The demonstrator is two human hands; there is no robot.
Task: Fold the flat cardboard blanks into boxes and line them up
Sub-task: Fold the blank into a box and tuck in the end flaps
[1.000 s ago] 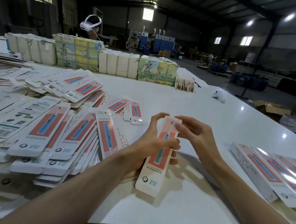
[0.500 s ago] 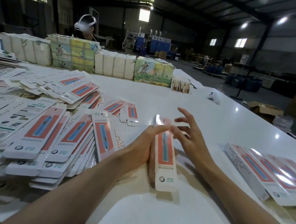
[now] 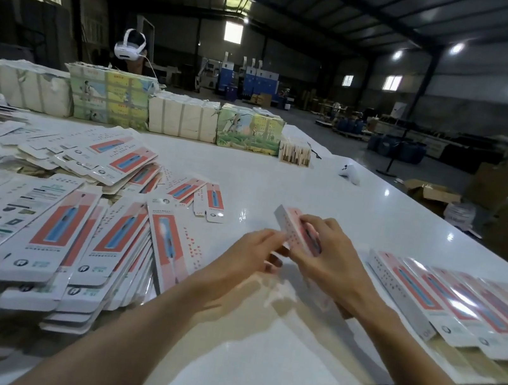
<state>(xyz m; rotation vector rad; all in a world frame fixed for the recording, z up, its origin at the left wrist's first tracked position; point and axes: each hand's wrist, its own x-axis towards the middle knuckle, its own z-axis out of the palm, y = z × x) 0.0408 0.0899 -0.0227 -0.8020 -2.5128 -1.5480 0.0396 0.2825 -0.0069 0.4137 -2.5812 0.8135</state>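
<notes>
A folded white-and-red box [image 3: 290, 226] is held tilted above the white table [image 3: 281, 180], its far end pointing up and left. My right hand [image 3: 331, 264] grips it from above, fingers curled over its long side. My left hand [image 3: 245, 257] touches its near left edge with the fingertips; its hold is unclear. A heap of flat blanks [image 3: 54, 227] covers the table's left side. A row of folded boxes [image 3: 449, 296] lies side by side at the right edge.
Wrapped bundles [image 3: 146, 107] line the table's far side, with a small stack of cards [image 3: 295, 152] and a white controller [image 3: 350, 173] beyond. A person wearing a white headset [image 3: 129, 47] stands behind the bundles. Cardboard cartons [image 3: 429, 193] sit on the floor to the right.
The box was lifted off the table and swung to the right, its far end now tilted up. My right hand closed over it; my left hand followed along its edge.
</notes>
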